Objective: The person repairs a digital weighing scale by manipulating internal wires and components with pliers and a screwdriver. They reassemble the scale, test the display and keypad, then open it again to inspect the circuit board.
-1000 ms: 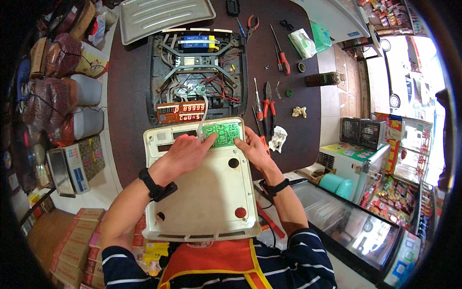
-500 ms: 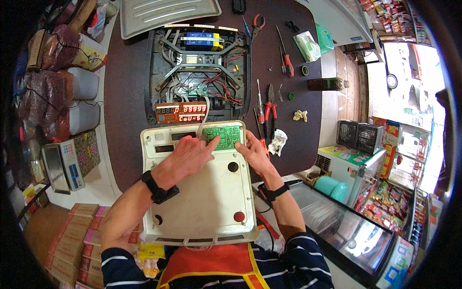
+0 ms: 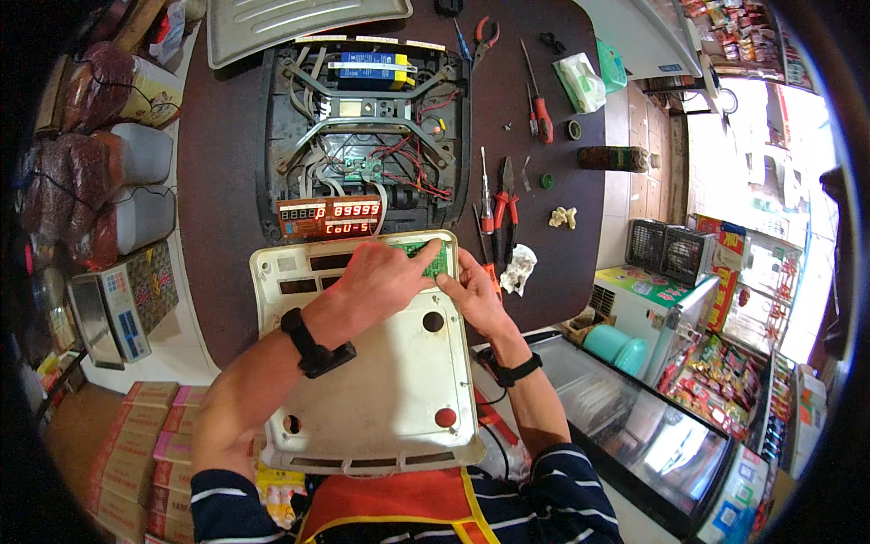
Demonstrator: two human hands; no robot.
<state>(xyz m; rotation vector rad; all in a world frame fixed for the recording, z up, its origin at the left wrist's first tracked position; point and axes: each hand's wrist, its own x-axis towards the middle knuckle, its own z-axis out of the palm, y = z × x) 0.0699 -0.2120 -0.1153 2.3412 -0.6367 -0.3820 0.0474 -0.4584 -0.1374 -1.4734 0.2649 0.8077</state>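
A white plastic cover (image 3: 362,381) lies inner side up, partly over the table's near edge. At its far right corner sits a green circuit board (image 3: 441,264), partly hidden by my left hand (image 3: 385,272). The left index finger is stretched out and touches the board, gripping nothing. My right hand (image 3: 477,295) grips the cover's right edge, its thumb on top beside the board. Beyond the cover stands an opened black scale base (image 3: 272,163) with wires, metal brackets and a blue-and-yellow battery (image 3: 367,71). Its brown display board (image 3: 304,218) shows lit red digits; a grey ribbon cable (image 3: 381,213) runs toward the cover.
To the right on the dark table (image 3: 562,263) lie pliers (image 3: 505,213), screwdrivers (image 3: 542,122), crumpled tissue (image 3: 517,270) and a tissue pack (image 3: 580,83). A dark bottle (image 3: 616,160) lies at the right edge. A metal tray (image 3: 308,23) is at the back; another scale (image 3: 122,299) stands left.
My left hand has moved right across the green board, covering more of it, its index finger now nearer the corner. The right hand keeps its grip on the cover. The view has shifted slightly.
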